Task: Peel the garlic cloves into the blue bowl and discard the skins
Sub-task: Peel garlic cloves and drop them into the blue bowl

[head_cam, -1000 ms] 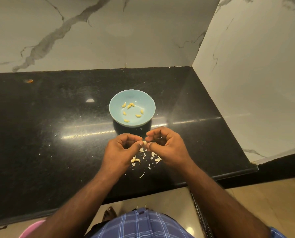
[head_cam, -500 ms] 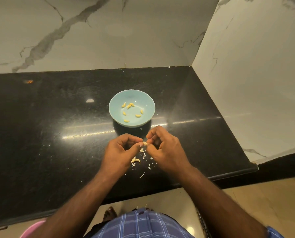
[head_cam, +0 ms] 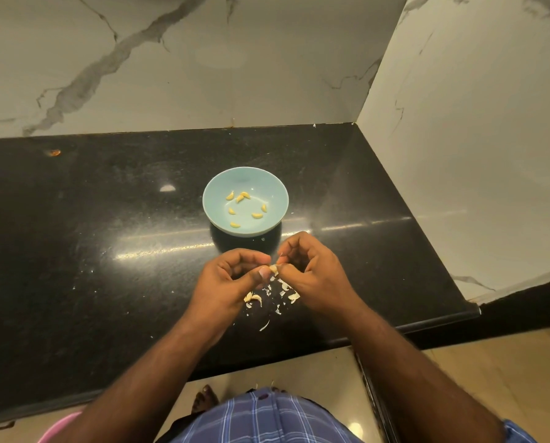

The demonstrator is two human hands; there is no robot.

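Note:
The blue bowl (head_cam: pixel 267 190) stands on the black counter and holds several peeled yellowish garlic cloves (head_cam: pixel 242 196). Just in front of it, my left hand (head_cam: pixel 227 282) and my right hand (head_cam: pixel 315 276) meet above the counter. Both pinch one small garlic clove (head_cam: pixel 273 268) between thumbs and fingertips. Below the hands, a scatter of white garlic skins (head_cam: pixel 284 290) and a few unpeeled pieces (head_cam: pixel 251 297) lies on the counter.
The black counter (head_cam: pixel 107 251) runs left, with marble walls behind and on the right. Its front edge is close to my body. A pink container (head_cam: pixel 59 426) shows at the bottom left, on the floor side.
My right hand's fingers shifted slightly around the clove while the left hand held still. The bowl and its cloves stayed put.

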